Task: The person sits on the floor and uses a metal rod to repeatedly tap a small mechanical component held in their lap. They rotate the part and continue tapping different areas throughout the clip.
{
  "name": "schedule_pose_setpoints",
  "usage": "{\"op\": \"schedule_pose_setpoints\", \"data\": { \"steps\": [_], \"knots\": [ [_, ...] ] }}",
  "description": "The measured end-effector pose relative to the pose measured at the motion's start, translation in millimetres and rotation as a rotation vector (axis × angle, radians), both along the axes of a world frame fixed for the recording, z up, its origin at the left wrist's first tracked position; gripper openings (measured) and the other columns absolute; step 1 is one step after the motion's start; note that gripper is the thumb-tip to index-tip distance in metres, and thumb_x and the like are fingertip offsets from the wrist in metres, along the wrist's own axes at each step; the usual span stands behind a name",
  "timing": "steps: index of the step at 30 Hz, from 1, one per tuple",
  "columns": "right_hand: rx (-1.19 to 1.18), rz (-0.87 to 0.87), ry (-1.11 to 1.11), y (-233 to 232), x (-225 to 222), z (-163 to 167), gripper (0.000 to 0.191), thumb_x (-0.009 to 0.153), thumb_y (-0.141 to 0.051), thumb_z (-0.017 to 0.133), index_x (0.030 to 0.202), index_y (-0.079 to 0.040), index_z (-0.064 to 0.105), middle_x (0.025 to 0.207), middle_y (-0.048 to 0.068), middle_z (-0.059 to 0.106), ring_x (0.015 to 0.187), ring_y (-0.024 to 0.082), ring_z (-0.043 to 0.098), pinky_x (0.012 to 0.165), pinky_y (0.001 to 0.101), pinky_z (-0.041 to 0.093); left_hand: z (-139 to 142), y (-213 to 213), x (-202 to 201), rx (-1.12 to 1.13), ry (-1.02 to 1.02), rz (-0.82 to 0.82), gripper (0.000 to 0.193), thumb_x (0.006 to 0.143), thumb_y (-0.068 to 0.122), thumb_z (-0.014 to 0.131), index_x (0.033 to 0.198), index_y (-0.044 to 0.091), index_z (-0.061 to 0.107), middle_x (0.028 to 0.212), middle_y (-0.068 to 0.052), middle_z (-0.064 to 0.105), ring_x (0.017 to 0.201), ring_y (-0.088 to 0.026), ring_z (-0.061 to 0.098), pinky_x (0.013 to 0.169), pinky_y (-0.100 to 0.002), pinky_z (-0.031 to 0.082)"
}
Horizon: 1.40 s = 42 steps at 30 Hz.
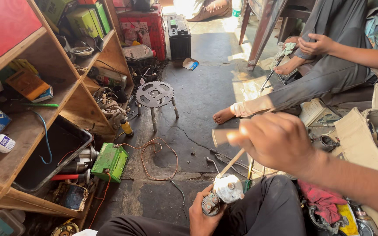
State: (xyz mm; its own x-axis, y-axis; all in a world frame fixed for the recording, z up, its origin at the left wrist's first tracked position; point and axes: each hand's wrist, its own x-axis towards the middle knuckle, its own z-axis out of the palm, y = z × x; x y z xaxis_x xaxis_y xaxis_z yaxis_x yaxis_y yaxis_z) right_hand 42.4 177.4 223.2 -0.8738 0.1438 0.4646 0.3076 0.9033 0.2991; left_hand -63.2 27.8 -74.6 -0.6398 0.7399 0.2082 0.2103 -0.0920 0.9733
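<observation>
Gripping a small starter motor (222,193) at bottom centre, the left hand (202,214) had its fingers wrapped round the lower body, steadying it over the knee. Right hand (276,142), centre right, was closed in a fist on a wooden-handled tool (229,150); the light-coloured head was blurred in motion, so likely a hammer or mallet, can't tell which. Handle ran down toward the motor's top face.

My read on doing it well: keep the motor braced hard against the leg, keep left-hand fingers below the struck end, use short square taps rather than swings.

Counts:
- one motor in hand
- one striking tool
- one green battery (110,161) at lower left, on the floor by the shelf
- one black battery (178,36) at top centre
- one sprocket-topped stool (155,95) left of centre
- one loop of orange wire (154,157) on the floor
- one other person seated at upper right, hand (313,43) resting by a bare foot (223,115)

Wooden shelving (44,105) at left was packed with boxes and parts, too cluttered to count.
</observation>
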Motion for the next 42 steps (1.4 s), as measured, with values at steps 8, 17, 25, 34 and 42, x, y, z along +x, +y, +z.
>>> {"op": "schedule_pose_setpoints", "data": {
  "steps": [8,17,25,34,42],
  "knots": [
    [-0.566,0.229,0.130,20.6,5.7,21.0,0.031,0.104,-0.022,0.056,0.127,-0.001,0.053,0.094,0.008,0.073,0.075,0.019,0.073,0.061,0.0348,0.056,0.3,3.0,-4.9,-0.009,0.019,-0.014,0.057,0.063,0.008,0.095,0.110,0.003,0.065,0.125,-0.016,0.074,0.111,-0.024,0.077,0.090,-0.035,0.060],
    [0.673,0.690,-0.319,35.4,21.8,73.6,0.046,0.081,-0.025,0.057,0.121,-0.008,0.070,0.129,0.002,0.063,0.112,0.025,0.066,0.085,0.0401,0.052,-3.6,-0.6,-5.2,-0.011,0.004,-0.039,0.053,0.065,0.010,0.095,0.106,0.002,0.062,0.129,-0.016,0.073,0.112,-0.025,0.077,0.090,-0.036,0.062],
    [0.067,-0.211,-0.859,-6.1,-10.7,78.6,0.074,0.081,-0.076,0.058,0.108,-0.009,0.072,0.114,0.010,0.074,0.100,0.025,0.072,0.086,0.0344,0.057,3.6,-1.5,-5.9,-0.066,0.002,-0.033,0.055,0.064,0.013,0.095,0.108,0.005,0.063,0.125,-0.015,0.074,0.111,-0.025,0.077,0.089,-0.036,0.062],
    [0.027,0.306,-0.352,1.0,-14.8,61.4,0.057,0.087,-0.059,0.065,0.104,-0.005,0.070,0.107,0.012,0.073,0.069,0.025,0.071,0.056,0.0354,0.055,2.9,-1.6,-7.7,0.064,0.043,-0.031,0.048,0.066,0.010,0.094,0.098,0.002,0.060,0.130,-0.016,0.073,0.112,-0.028,0.077,0.088,-0.037,0.062],
    [-0.151,-0.414,-0.660,-8.7,-25.1,64.7,0.029,0.102,-0.047,0.056,0.122,-0.034,0.072,0.073,0.004,0.071,0.063,0.021,0.071,0.062,0.0357,0.055,11.7,-7.7,-2.1,0.011,0.001,0.002,0.054,0.067,0.009,0.094,0.111,0.003,0.064,0.123,-0.016,0.075,0.108,-0.026,0.078,0.086,-0.036,0.061]
  ]
}}
